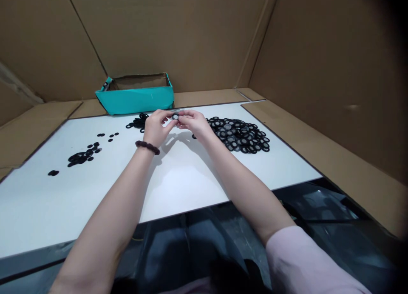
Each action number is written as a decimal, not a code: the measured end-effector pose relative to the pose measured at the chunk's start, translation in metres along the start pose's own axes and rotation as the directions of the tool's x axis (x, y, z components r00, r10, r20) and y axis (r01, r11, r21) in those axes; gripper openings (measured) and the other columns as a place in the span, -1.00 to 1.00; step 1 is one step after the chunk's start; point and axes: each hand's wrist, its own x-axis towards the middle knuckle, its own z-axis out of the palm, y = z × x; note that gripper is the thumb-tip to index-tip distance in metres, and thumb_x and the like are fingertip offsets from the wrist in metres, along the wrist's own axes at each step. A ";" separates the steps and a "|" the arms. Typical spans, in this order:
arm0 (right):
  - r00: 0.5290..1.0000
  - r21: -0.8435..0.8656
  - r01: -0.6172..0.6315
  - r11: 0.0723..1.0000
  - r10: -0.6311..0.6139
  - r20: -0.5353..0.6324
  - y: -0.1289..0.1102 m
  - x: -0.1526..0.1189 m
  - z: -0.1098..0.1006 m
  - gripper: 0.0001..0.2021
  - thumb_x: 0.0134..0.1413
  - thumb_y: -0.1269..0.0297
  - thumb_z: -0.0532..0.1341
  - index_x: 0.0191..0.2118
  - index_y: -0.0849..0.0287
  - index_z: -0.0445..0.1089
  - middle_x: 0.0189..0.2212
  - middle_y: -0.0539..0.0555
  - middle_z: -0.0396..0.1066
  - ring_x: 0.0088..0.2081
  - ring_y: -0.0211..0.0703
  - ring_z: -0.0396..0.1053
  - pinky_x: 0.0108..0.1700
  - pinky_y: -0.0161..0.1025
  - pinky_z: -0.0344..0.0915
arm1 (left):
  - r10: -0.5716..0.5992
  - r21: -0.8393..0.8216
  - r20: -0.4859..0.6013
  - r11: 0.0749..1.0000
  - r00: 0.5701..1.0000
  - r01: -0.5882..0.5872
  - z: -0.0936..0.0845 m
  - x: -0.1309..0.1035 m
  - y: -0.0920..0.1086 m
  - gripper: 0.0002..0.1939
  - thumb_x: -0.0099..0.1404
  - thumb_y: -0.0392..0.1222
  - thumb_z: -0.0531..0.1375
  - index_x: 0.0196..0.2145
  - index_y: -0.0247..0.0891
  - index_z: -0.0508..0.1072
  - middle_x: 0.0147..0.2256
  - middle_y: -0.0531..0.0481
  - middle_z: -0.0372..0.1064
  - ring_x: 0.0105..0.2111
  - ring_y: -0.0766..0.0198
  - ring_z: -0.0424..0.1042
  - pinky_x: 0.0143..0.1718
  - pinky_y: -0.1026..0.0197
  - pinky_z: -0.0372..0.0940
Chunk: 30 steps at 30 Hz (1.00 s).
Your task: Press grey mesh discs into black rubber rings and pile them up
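Left hand (155, 126) and right hand (195, 123) on small black-rimmed, pale-centred disc (175, 116).

I've got the left hand (155, 127) masking part of the black pile (138, 123), fingertips (174, 122) covering edges of the pinched ring (175, 116)!

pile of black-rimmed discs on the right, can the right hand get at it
Probably yes: the right hand is beside the pile, nothing visible between, though it's busy with a disc.
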 end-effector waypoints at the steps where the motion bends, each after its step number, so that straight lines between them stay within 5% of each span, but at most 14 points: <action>1: 1.000 0.004 -0.017 1.000 0.017 0.021 -0.001 -0.001 0.000 -0.94 -0.02 0.50 0.25 -0.40 0.27 0.34 -0.58 -0.01 0.38 -0.51 -0.34 0.37 -0.29 -0.32 0.39 | 0.004 0.000 0.000 1.000 1.000 -0.004 0.000 0.000 0.001 -0.80 0.12 -0.15 0.20 -0.29 -0.26 0.51 -0.33 -0.04 0.39 -0.37 0.26 0.34 -0.26 0.18 0.26; 7: 0.998 -0.114 -0.036 0.993 0.042 0.054 -0.004 -0.004 -0.001 -0.87 0.02 0.47 0.23 -0.49 0.25 0.29 -0.62 -0.02 0.34 -0.54 -0.36 0.34 -0.37 -0.38 0.35 | -0.010 -0.083 0.033 0.996 0.999 0.013 0.000 -0.001 0.007 -0.78 0.07 -0.25 0.20 -0.28 -0.22 0.50 -0.29 -0.03 0.40 -0.31 0.25 0.34 -0.23 0.21 0.25; 14: 0.966 -0.521 0.249 0.817 -0.248 0.073 0.000 -0.001 0.002 -0.87 -0.01 0.44 0.17 -0.49 0.18 0.19 -0.61 -0.05 0.31 -0.51 -0.29 0.32 -0.38 -0.34 0.31 | -0.133 -0.146 0.018 0.980 0.991 0.134 -0.001 0.002 0.006 -0.86 0.12 -0.17 0.16 -0.43 -0.27 0.47 -0.39 -0.02 0.45 -0.39 0.29 0.36 -0.31 0.25 0.25; 21: 0.944 -0.590 0.313 0.744 -0.310 0.110 0.000 0.000 0.000 -0.89 0.00 0.37 0.13 -0.50 0.20 0.22 -0.57 0.00 0.31 -0.47 -0.24 0.31 -0.35 -0.31 0.26 | -0.203 -0.329 0.063 0.920 0.977 0.213 0.004 0.005 -0.006 -0.85 0.06 -0.16 0.21 -0.42 -0.28 0.46 -0.38 -0.04 0.47 -0.36 0.27 0.41 -0.28 0.24 0.29; 30: 0.944 -0.655 0.302 0.693 -0.312 0.107 0.006 0.002 -0.004 -0.91 -0.05 0.38 0.17 -0.52 0.23 0.30 -0.55 0.05 0.38 -0.44 -0.21 0.36 -0.31 -0.29 0.28 | -0.326 -0.350 0.084 0.875 0.941 0.335 0.011 0.003 -0.013 -0.87 -0.02 -0.17 0.25 -0.50 -0.29 0.45 -0.48 -0.02 0.45 -0.42 0.25 0.41 -0.29 0.21 0.30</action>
